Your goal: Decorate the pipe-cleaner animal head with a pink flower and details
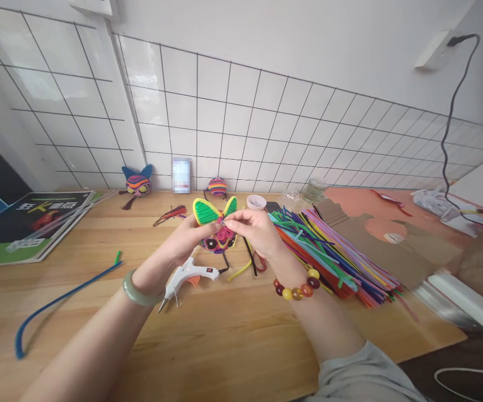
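Mid-craft snapshot, nothing fancy. Had the pipe-cleaner face [219,239] gripped in the left hand [182,245], closed round its left edge and lifted clear of the bench [233,335]. Pinched the top of it, right between the two green ears [206,213], with the right hand [257,229], thumb and forefinger clenched tight. Couldn't tell whether a small loose bit was caught in that pinch or just the face's own wire. So: face held up between both hands, roughly centre of the view, touching both.

Looked like the fiddly seat-or-tuck-a-piece-at-the-crown step, going by that grip. Would call next for a steady hold on the left and a fine press or twist from the right fingertips, without squashing the ears.

Had the white glue gun [189,275] lying on the bench just under the left hand, untouched, nozzle aimed back toward the body. Worth minding that tip if reaching down. Also had a big fan of coloured pipe cleaners [333,254] just right of the right wrist, one blue pipe cleaner [57,301] well off to the left, and two finished faces [138,183] parked against the tiled wall [266,111].
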Demonstrator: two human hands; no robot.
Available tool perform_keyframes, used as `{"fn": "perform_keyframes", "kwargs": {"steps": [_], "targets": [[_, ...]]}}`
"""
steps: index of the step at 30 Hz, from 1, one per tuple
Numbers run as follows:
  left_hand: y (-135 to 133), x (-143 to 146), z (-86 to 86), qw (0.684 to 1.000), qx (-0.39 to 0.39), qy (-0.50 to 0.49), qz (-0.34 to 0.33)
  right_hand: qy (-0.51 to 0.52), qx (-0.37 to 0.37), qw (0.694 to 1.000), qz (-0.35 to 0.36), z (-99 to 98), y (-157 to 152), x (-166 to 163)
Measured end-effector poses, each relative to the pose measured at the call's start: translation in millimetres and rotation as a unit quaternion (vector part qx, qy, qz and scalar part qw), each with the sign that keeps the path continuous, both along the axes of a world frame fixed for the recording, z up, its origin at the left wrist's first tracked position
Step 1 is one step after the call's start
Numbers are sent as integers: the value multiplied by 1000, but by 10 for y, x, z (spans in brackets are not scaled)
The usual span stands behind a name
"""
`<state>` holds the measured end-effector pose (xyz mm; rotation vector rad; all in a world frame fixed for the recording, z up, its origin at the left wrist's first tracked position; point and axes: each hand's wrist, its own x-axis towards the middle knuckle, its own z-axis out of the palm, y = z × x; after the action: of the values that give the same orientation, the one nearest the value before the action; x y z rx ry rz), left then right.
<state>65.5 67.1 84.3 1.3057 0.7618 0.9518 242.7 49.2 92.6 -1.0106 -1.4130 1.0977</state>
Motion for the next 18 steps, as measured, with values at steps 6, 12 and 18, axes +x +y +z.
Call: {"fn": "perform_keyframes", "kwargs": {"steps": [6, 12, 18], "targets": [[-3, -2, 6, 1000, -10, -8, -6, -4, 12, 1000, -6, -62, 28, 7], [10, -20, 20, 997, -61, -35, -24, 4, 3, 1000, -17, -100, 66, 8], [58, -53, -26, 994, -81, -51, -48, 15, -2, 1000, -9, -128, 87, 11]]}}
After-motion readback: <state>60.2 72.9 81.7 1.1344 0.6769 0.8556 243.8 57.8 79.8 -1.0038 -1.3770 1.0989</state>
